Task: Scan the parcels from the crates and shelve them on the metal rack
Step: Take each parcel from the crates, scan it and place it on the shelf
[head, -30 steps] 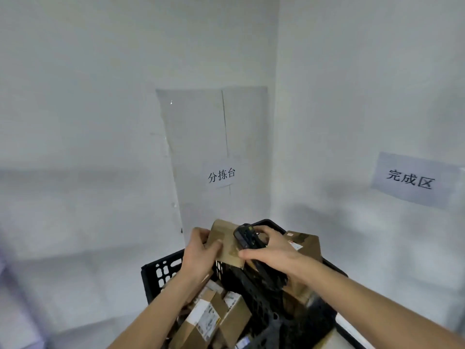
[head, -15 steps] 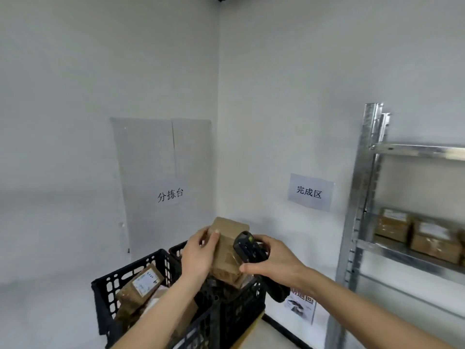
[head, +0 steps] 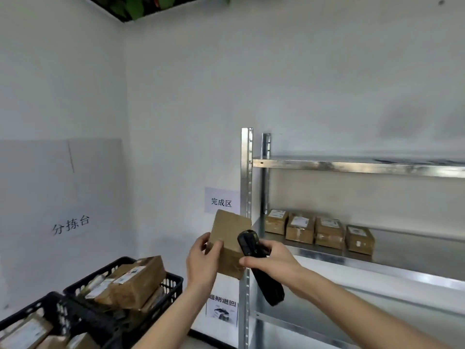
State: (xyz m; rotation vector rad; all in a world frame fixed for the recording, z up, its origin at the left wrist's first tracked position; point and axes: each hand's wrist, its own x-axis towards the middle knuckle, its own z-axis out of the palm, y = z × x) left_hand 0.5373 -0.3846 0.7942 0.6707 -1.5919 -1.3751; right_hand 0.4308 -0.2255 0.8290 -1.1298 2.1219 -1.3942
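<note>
On the middle shelf of the bare galvanised metal rack (head: 352,166), 4 small brown cardboard parcels w/ white labels (head: 318,231) sit in a row, side by side, near the left upright. That reads as the done part of the job: at least 4 shelved; the shelf's right end runs out of view. The top shelf shows only faint dark shapes, too blurred to tell.

Left to do looks like plenty. Two black slotted plastic crates (head: 173,282) at lower left hold more taped brown boxes w/ labels (head: 137,280), heaped above the rim in the far crate; the near crate also holds several. Exact count can't be told.

One parcel is mid-process: a plain brown cardboard box (head: 230,230) held up in front of the rack's left upright, well clear of the crates and not yet on any shelf. No label shows on the face toward the camera.

Grip: left hand (head: 202,263) is wrapped on the box's lower left edge, thumb on the near face, fingers behind. Right hand (head: 270,258) is curled round a black handheld barcode scanner (head: 259,265), its head just beside or touching the box's right side, handle slanting down-right. Whether the scan is finished can't be told; prob. shelving this box comes next.
</note>
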